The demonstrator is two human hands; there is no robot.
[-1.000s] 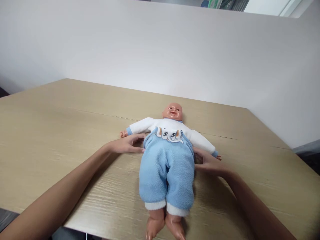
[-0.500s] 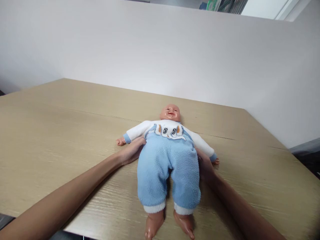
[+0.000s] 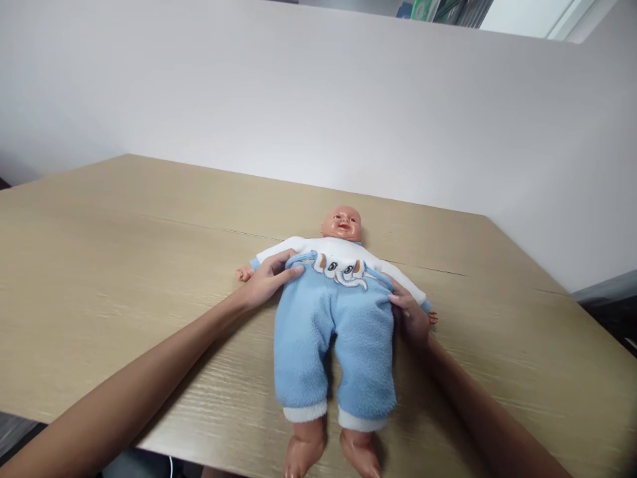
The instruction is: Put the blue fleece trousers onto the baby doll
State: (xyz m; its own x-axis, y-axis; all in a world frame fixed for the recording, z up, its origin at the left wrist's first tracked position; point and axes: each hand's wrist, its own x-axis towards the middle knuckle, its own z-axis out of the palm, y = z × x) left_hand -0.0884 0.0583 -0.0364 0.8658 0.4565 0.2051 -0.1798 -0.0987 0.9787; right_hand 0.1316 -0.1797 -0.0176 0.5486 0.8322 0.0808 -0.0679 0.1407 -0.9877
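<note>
A baby doll (image 3: 342, 224) lies on its back on the table, its head away from me and its bare feet at the near side. It wears a white long-sleeved top and light blue fleece overalls (image 3: 308, 338) with an elephant face on the bib. My left hand (image 3: 273, 275) grips the overalls at the left side of the waist, thumb on top and fingers at the edge. At the right side of the waist, my right hand (image 3: 409, 309) pinches the overalls, its fingers partly hidden behind the cloth and the doll's sleeve.
The wooden table (image 3: 149, 279) has a thin seam running across it behind the doll. A pale wall or partition (image 3: 298, 99) stands along its far edge. Beyond the top of the partition, some shelved items (image 3: 448, 12) show.
Both hands have shifted from beside the doll's body to a hold on the overalls' upper sides, thumbs now on the cloth. The bib's upper edge is pulled wider at both sides.
</note>
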